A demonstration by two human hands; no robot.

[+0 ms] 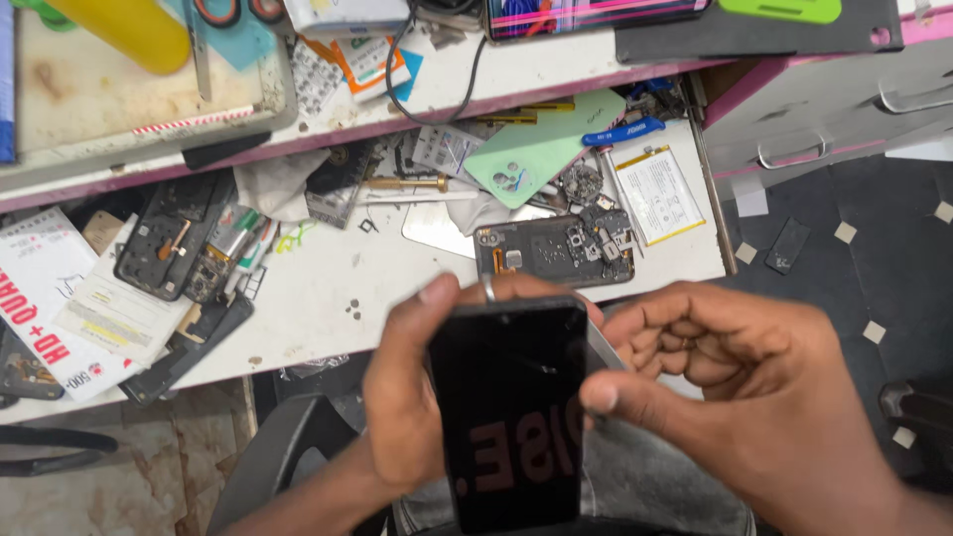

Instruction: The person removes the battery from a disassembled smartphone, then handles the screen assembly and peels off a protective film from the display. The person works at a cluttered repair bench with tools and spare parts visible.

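Left hand (402,397) cradling and right hand (740,387) thumb-pinching the edges of a thin, rigid, probably fragile, slippery smartphone (508,412).

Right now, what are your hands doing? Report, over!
Left hand grips black phone by its left edge, screen dark. Right hand pinches its right edge, thumb on glass. Opened phone body lies on white table behind, apart.
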